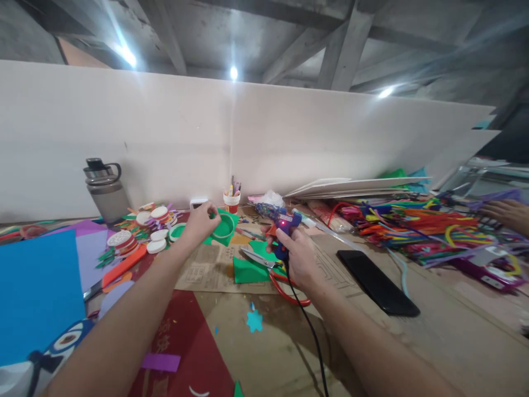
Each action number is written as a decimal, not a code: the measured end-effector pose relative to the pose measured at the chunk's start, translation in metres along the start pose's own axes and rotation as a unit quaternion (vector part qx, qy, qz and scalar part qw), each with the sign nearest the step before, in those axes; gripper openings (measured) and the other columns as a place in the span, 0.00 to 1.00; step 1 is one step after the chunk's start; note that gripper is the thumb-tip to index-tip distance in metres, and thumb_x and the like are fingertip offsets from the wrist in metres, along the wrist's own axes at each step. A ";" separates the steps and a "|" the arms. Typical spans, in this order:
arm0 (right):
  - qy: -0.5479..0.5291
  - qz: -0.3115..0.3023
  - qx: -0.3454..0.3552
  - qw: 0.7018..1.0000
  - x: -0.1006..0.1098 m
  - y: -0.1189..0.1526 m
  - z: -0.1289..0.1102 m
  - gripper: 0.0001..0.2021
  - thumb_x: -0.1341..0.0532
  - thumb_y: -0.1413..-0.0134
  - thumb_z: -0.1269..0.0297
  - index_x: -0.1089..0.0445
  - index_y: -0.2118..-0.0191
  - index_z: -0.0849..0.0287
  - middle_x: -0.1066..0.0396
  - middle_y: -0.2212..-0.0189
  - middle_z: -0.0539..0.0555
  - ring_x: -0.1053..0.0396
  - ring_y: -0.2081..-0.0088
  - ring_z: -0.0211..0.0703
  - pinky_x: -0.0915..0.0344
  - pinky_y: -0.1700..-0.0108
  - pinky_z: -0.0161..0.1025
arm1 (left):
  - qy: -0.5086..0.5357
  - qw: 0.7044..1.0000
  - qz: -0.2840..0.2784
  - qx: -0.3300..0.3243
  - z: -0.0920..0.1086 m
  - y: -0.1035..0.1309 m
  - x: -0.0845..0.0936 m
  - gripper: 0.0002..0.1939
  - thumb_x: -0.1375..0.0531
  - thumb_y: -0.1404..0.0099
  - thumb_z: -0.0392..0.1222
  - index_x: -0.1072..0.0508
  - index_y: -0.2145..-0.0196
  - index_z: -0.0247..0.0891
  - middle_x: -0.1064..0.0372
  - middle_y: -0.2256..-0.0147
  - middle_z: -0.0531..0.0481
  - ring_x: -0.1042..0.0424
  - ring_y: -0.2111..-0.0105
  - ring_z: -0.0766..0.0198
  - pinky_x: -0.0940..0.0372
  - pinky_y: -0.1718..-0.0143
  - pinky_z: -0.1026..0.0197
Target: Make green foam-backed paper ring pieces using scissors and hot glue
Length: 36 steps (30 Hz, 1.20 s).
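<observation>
My right hand (303, 256) grips a blue hot glue gun (285, 223) with a small red light glowing on its side and a black cord running down. My left hand (202, 223) is closed in a pinch; what lies between the fingertips, if anything, is hidden. Just beside those fingers is a round green ring (223, 227), lying on green sheet material. Below the glue gun, red-handled scissors (291, 289) rest with their blades over a green sheet (250, 270). A light-blue star-shaped cutout (254, 320) lies nearer to me on the table.
At left stand a grey bottle (108, 193) and a blue sheet (39, 292), near an orange cutter (124, 267). A black phone (378, 282) lies at right before piled pipe cleaners (413, 220). Another person's hand (506, 212) reaches in at far right. A white panel (248, 138) closes off the back.
</observation>
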State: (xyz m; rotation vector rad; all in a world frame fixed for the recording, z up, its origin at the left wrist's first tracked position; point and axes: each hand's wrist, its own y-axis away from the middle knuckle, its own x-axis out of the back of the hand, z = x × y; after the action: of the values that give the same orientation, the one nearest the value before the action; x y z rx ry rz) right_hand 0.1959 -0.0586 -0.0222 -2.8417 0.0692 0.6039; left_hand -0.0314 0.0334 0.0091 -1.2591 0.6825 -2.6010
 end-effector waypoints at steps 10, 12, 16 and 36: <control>-0.048 -0.008 0.018 0.999 -0.001 -0.003 0.010 0.10 0.34 0.49 0.59 0.30 0.60 0.52 0.24 0.63 0.52 0.26 0.64 0.45 0.31 0.66 0.42 | 0.393 0.913 -0.022 0.106 0.029 0.017 -0.041 0.23 0.32 0.50 0.40 0.30 0.56 0.38 0.26 0.63 0.47 0.27 0.66 0.60 0.34 0.64 0.60; -0.053 -0.007 0.025 0.998 0.000 -0.004 0.011 0.09 0.35 0.48 0.59 0.29 0.60 0.52 0.24 0.63 0.52 0.26 0.63 0.45 0.30 0.64 0.43 | 0.467 0.873 -0.043 0.130 0.038 0.020 -0.041 0.22 0.31 0.51 0.39 0.29 0.57 0.37 0.25 0.63 0.47 0.26 0.66 0.62 0.33 0.63 0.60; -0.057 0.000 0.034 0.998 0.000 -0.006 0.010 0.10 0.34 0.49 0.59 0.30 0.59 0.51 0.24 0.64 0.52 0.25 0.63 0.45 0.29 0.63 0.44 | 0.589 0.769 -0.137 0.206 0.050 0.023 -0.037 0.12 0.32 0.48 0.38 0.25 0.65 0.33 0.23 0.65 0.44 0.25 0.69 0.62 0.30 0.64 0.59; 0.189 -0.009 0.087 0.978 0.000 0.003 0.003 0.11 0.41 0.43 0.55 0.35 0.58 0.55 0.26 0.61 0.54 0.31 0.69 0.41 0.33 0.69 0.39 | 0.662 0.683 -0.120 0.283 0.047 0.020 -0.035 0.13 0.45 0.32 0.43 0.25 0.61 0.31 0.22 0.68 0.42 0.23 0.69 0.56 0.27 0.60 0.41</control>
State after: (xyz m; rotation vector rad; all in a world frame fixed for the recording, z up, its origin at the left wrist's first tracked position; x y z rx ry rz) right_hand 0.1942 -0.0611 -0.0250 -2.7413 0.1521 0.0417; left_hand 0.0264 0.0123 0.0010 0.9472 -0.2777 -3.1472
